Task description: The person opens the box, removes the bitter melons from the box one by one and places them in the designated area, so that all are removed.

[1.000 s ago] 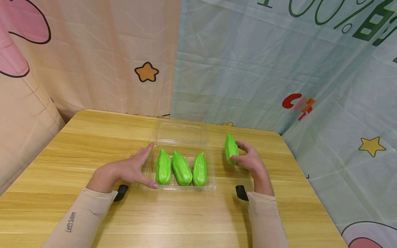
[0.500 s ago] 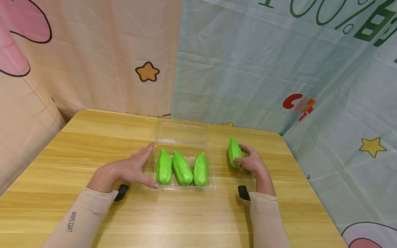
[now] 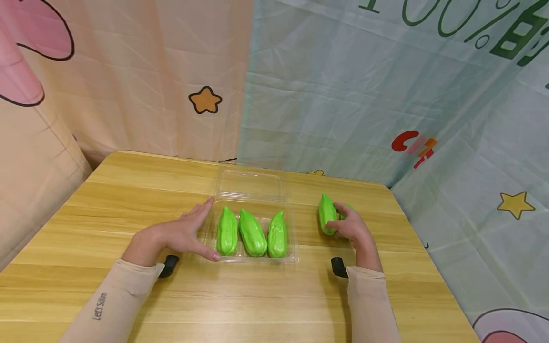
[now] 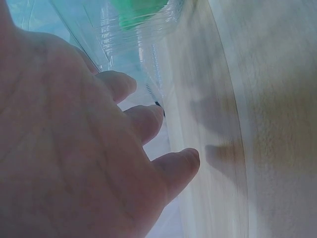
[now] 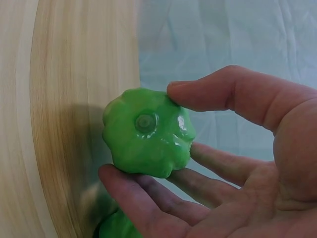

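My right hand [image 3: 352, 225] holds a glossy green bitter melon [image 3: 327, 214] between thumb and fingers, just right of the container. Its lobed end [image 5: 146, 131] faces the right wrist camera. Another bitter melon [image 5: 119, 226] lies close below that hand, mostly hidden. Three more, left [image 3: 227, 232], middle [image 3: 252, 233] and right [image 3: 277, 235], lie side by side in a clear plastic container [image 3: 293, 252]. My left hand [image 3: 182, 234] has its fingers spread along the container's left side, thumb at its near left corner. Nothing is in the left palm [image 4: 74, 139].
The container's clear lid [image 3: 250, 183] stands open at the back. A wooden table [image 3: 257, 300] carries everything, its far edge close to hanging printed curtains [image 3: 326, 95]. A black strap [image 3: 339, 267] shows at the right wrist.
My right hand has moved rightward and slightly nearer with its bitter melon, beside the other one on the table. The left hand and the container stay in place.
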`<state>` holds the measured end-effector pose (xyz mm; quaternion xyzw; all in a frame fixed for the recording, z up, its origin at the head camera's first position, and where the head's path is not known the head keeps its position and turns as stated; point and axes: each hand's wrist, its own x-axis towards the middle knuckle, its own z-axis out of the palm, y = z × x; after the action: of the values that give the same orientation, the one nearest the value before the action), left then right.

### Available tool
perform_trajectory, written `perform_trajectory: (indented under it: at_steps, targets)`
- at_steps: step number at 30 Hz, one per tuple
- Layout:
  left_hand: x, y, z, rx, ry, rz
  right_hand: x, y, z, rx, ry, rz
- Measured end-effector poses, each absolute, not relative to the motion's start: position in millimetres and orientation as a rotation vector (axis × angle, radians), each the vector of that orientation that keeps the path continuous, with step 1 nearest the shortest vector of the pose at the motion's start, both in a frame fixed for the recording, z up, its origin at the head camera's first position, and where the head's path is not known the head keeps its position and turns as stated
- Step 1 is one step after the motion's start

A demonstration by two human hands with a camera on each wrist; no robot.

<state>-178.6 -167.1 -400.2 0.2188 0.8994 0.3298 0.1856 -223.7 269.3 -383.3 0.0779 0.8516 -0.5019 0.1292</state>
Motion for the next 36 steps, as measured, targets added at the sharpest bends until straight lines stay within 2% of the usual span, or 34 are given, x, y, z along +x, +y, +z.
perform_trajectory:
  at_steps: [13,36]
  targets:
    - [-177.8,-166.7,-400.3,0.618,2.534,0.933,-225.3,274.6,-387.7,0.248,2.528,-1.403]
    - [-176.5,-165.7,-398.8,0.61,2.53,0.942,-226.7,269.0,-386.9,0.276,2.731,-1.041]
